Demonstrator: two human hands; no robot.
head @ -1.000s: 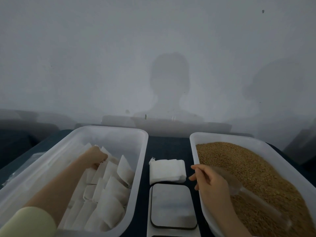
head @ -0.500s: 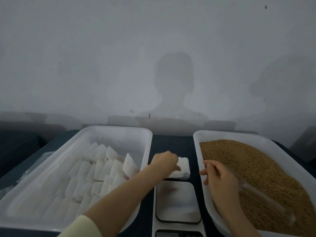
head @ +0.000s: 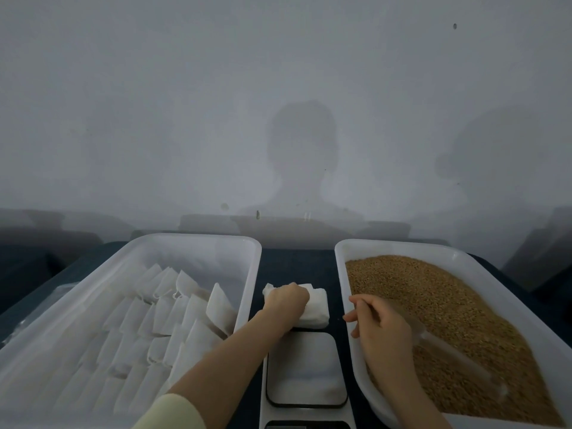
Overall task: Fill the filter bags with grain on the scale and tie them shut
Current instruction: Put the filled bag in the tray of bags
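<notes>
Since one second ago my left hand has gone out of the left tray and across to the middle, and now it rests on the pile of empty filter bags. My fingers curl down over the near left part of this pile and grip it, although the tips are hidden under the hand. The pile lies on the dark bench between the two trays, and its near edge is touching or just beyond the far edge of the scale. The plate of the scale carries nothing. My right hand has hardly changed its place; it is over the near left part of the right tray, with the fingers closed around the handle of a clear scoop. The scoop is blurred and lies low over the brown grain, which fills this tray. Many white bags lie in rows in the left tray, some of them leaning. A pale yellow sleeve covers my left upper forearm at the bottom edge.
</notes>
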